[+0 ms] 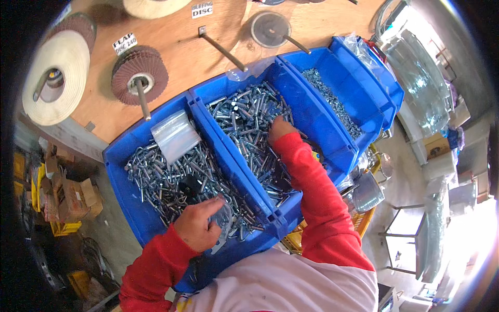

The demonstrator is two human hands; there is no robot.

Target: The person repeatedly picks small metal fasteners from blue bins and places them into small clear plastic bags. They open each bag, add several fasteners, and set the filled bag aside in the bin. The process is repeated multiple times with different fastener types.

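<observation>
Both hands are at the blue bins: the left hand (196, 226) has thumb and forefinger closed on a clear plastic bag (223, 221), and the right hand (280, 129) reaches down to the metal pins (244, 117) in the middle bin (291, 78), its fingertips hidden, so whether they grip anything I cannot tell. Blue walls (236, 164) rise between the left bin (118, 171) and the middle one; the left hand is over the front of the left bin, the right hand farther back, beyond those walls. Close beside the right forearm stands the wall of the next bin (364, 88), which has smaller grey pieces (330, 93) in it. Open room lies above the heaps, bounded at the back by a wooden board (176, 57). From it one bare metal rod (223, 49) juts toward the middle bin, and another carries a brown flap disc (122, 78) near the left bin's back edge. The pins are short, silvery and shiny, piled loosely at all angles. Similar metal pieces (156, 195) fill the left bin, some looking bent, with flat clear packaging (175, 136) lying on top.
</observation>
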